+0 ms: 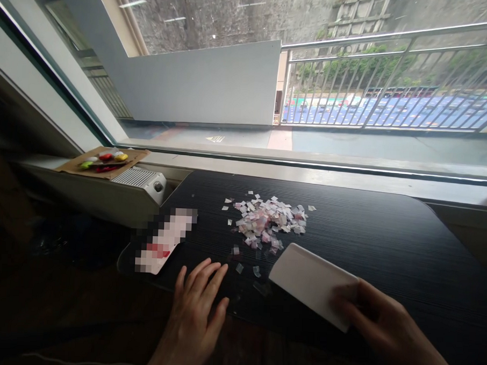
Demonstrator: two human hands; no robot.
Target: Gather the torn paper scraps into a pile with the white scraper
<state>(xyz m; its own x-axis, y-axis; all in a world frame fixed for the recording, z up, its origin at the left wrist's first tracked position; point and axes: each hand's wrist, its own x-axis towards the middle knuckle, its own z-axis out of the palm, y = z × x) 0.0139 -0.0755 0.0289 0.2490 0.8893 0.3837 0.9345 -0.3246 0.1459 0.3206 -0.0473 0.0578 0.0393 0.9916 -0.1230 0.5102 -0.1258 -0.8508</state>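
Observation:
My right hand (pixel 377 312) grips one end of a flat white rectangular piece (pixel 307 279) with rounded corners; whether it is a lid, a tray or a board I cannot tell. Its far end is tilted towards a loose heap of small paper and clear film squares (pixel 266 218), white and pale pink. My left hand (pixel 198 299) holds nothing, its fingers apart near the table's front edge. A few clear squares (pixel 256 271) lie scattered between my two hands. Left of my left hand lies a long pinkish item (pixel 166 243), blurred out in part.
The black table (pixel 387 226) stands against a window sill (pixel 328 181). Beyond its left end are a white heater (pixel 138 180) and a sheet of brown cardboard (pixel 77 164) bearing small coloured packets (pixel 107 158). Outside the glass runs a metal railing (pixel 385 86).

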